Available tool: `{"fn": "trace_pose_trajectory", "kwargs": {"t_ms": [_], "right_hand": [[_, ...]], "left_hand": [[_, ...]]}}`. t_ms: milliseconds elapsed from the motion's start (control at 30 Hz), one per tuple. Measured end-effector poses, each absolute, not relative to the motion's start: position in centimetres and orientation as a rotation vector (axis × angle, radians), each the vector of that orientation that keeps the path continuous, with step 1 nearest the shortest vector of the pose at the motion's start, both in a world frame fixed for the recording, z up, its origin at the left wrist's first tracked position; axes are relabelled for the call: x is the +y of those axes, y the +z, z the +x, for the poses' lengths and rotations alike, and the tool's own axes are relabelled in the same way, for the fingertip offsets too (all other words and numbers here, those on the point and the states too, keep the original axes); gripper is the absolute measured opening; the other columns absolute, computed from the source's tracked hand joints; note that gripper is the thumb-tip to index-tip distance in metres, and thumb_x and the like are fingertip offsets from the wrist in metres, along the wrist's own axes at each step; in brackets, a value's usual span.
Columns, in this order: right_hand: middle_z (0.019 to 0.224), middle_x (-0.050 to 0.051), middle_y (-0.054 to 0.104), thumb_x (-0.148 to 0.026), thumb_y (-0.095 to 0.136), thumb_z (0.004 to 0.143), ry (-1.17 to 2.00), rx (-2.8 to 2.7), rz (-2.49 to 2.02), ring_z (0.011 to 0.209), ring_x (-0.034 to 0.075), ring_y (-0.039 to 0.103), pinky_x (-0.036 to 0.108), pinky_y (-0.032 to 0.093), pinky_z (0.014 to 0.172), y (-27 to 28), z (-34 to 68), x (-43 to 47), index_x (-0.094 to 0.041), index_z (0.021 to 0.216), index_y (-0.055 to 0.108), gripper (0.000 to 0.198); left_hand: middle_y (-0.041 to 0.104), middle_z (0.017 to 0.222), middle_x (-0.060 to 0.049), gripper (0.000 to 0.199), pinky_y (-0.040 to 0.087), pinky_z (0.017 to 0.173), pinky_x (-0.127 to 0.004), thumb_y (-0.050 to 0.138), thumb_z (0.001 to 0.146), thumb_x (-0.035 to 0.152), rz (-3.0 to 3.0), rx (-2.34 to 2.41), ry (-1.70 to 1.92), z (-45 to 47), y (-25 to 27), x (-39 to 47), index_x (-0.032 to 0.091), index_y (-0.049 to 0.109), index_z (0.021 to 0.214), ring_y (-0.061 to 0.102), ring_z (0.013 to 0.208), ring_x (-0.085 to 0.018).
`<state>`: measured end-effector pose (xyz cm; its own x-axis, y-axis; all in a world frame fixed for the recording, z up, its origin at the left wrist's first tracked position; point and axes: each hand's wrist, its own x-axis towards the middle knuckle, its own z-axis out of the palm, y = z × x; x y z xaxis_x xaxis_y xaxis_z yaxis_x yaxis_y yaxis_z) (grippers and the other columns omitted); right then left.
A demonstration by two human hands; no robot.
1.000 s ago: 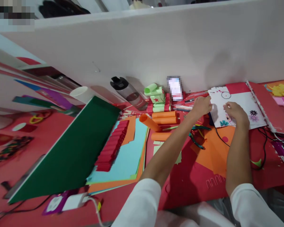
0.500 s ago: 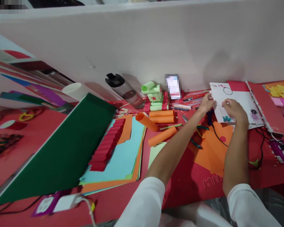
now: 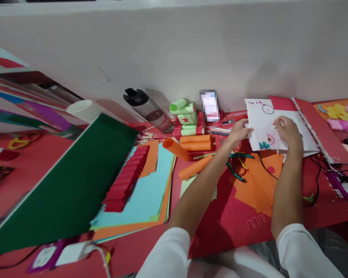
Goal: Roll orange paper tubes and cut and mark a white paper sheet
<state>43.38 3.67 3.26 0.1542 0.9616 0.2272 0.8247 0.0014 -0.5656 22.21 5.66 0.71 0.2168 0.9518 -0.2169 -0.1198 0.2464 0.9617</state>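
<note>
Right of centre: left hand (image 3: 240,132) and right hand (image 3: 288,133), fingers pinching white flower-printed paper sheet (image 3: 263,125). Clear dark-capped bottle (image 3: 150,110), upper centre; contents indiscernible.

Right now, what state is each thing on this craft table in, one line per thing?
Left hand: gripping the white sheet's left edge.
Right hand: pinching the sheet's upper part.
White patterned sheet: lifted, tilted.
Orange paper rolls: rolled, lying flat.
Red pleated strip: folded, on the blue paper.
Water bottle: capped, leaning toward the wall.
Pliers: lying on the table.
</note>
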Motion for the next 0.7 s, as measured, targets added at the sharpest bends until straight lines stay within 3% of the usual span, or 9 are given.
{"fn": "trace_pose_trajectory", "kwargs": {"t_ms": [167, 333, 700], "right_hand": [[0.1, 0.011, 0.075, -0.038, 0.045, 0.097, 0.325, -1.656, -1.872, 0.098, 0.031, 0.069, 0.041, 0.049, 0.086, 2.7, 43.9, 4.0, -0.025, 0.087, 0.062, 0.024], [0.098, 0.012, 0.075, -0.037, 0.045, 0.096, 0.314, -1.624, -1.894, 0.099, 0.032, 0.067, 0.041, 0.048, 0.086, 1.9, 43.9, 4.3, -0.026, 0.083, 0.059, 0.023], [0.105, 0.014, 0.076, -0.036, 0.044, 0.095, 0.297, -1.621, -1.99, 0.096, 0.032, 0.067, 0.04, 0.046, 0.081, 1.8, 43.9, 4.4, -0.025, 0.085, 0.061, 0.022]], "left_hand": [[0.079, 0.107, -0.012, 0.046, 0.062, 0.084, -0.038, 0.073, 0.083, 0.01, 1.043, 1.119, 1.016, 18.1, 0.7, 4.6, 0.012, 0.067, 0.128, 0.076, 0.092, -0.024], [0.08, 0.1, -0.008, 0.047, 0.061, 0.086, -0.037, 0.072, 0.08, 0.009, 1.037, 1.138, 1.123, 15.7, 0.2, 3.3, 0.013, 0.068, 0.127, 0.076, 0.088, -0.022], [0.079, 0.108, -0.011, 0.041, 0.063, 0.085, -0.037, 0.07, 0.086, 0.009, 1.067, 1.081, 1.091, 18.3, 0.4, 4.3, 0.013, 0.068, 0.126, 0.076, 0.091, -0.022]]}}
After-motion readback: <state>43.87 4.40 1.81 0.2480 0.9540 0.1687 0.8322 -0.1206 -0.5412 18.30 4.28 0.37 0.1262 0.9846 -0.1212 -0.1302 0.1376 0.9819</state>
